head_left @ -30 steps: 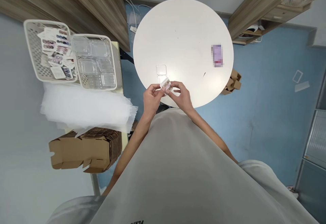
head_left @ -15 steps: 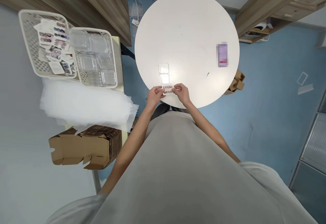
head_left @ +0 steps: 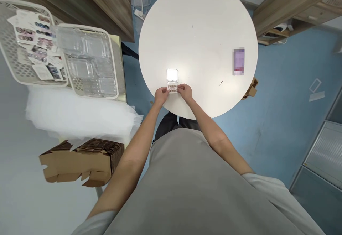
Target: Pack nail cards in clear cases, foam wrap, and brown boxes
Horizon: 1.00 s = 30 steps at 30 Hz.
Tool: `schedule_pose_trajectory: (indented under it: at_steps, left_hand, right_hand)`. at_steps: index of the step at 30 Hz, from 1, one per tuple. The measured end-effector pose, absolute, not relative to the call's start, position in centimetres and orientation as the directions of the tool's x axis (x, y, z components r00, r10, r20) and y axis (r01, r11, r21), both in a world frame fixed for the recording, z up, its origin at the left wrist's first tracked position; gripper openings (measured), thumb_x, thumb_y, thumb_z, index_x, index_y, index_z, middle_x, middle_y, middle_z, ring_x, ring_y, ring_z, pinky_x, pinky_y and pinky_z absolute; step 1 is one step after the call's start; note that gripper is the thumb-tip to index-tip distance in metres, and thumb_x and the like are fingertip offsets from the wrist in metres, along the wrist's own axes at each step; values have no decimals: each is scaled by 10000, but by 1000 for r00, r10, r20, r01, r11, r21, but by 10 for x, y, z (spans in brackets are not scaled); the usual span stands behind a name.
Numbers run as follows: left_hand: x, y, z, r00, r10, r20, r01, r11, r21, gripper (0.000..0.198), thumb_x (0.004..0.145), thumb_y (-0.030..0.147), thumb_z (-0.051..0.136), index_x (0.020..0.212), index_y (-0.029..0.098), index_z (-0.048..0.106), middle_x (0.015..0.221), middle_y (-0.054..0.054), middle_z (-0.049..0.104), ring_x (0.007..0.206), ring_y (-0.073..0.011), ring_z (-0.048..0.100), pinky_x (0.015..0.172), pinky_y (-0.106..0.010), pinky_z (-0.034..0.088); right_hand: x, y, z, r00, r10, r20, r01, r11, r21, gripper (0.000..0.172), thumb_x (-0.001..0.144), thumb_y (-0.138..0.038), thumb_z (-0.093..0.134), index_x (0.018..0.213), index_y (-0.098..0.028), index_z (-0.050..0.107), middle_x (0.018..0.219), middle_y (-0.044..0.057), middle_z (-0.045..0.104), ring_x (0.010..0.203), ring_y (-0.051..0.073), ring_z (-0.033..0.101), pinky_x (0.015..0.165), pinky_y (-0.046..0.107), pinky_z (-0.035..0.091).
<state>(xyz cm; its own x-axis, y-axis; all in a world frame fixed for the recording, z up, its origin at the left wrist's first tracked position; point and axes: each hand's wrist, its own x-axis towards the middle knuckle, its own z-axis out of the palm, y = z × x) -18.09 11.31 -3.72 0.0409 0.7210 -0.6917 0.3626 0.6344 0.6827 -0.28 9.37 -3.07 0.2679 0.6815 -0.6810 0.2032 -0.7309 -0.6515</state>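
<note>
A small card with two rows of round shiny pieces [head_left: 172,88] lies over or in the near half of an open clear plastic case. The case's lid [head_left: 172,74] is folded back, away from me, on the white round table [head_left: 203,21]. My left hand [head_left: 160,96] pinches the card's left edge with bent fingers. At the right edge, my right hand [head_left: 186,92] pinches it the same way. Whether the fingertips also touch the case cannot be made out.
To the left stand a white basket [head_left: 13,55] of similar cards and a basket [head_left: 114,62] of clear cases. White sheets [head_left: 80,115] and flattened cardboard boxes [head_left: 77,163] lie nearer me. A blurred purple item [head_left: 238,61] rests on the table's right.
Both hands have carried the card forward, from in front of the case onto its near half. My view has shifted slightly.
</note>
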Motion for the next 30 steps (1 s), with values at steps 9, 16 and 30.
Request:
schedule_pose_trajectory:
  at_steps: [9, 16, 30]
  left_hand:
    - [-192, 111, -34, -113, 761, -638, 421, 619, 663, 376, 884, 176, 733, 1257, 156, 768, 1390, -186, 756, 1209, -324, 732, 1165, -489, 527]
    - [-175, 135, -39, -40, 758, -651, 283, 633, 720, 520, 871, 165, 747, 1389, 123, 718, 1398, -207, 729, 1250, -318, 724, 1151, -468, 550]
    - [-180, 81, 14, 197, 563, -802, 45, 812, 581, 592, 727, 279, 973, 1269, 171, 758, 1124, -123, 776, 1064, -271, 771, 1023, -517, 658]
  right_hand:
    - [6, 88, -30, 291, 700, -652, 282, -714, -640, 213, 969, -254, 668, 1159, -210, 756, 1297, 123, 801, 1122, 257, 753, 1096, 437, 594]
    - [3, 109, -43, 257, 690, -677, 267, -724, -636, 413, 964, -260, 696, 1371, -196, 718, 1276, 125, 795, 1157, 269, 747, 1134, 440, 573]
    - [32, 49, 8, 39, 681, -731, 5, -732, -682, 262, 832, -431, 827, 910, -190, 762, 838, 24, 750, 797, 179, 667, 798, 342, 623]
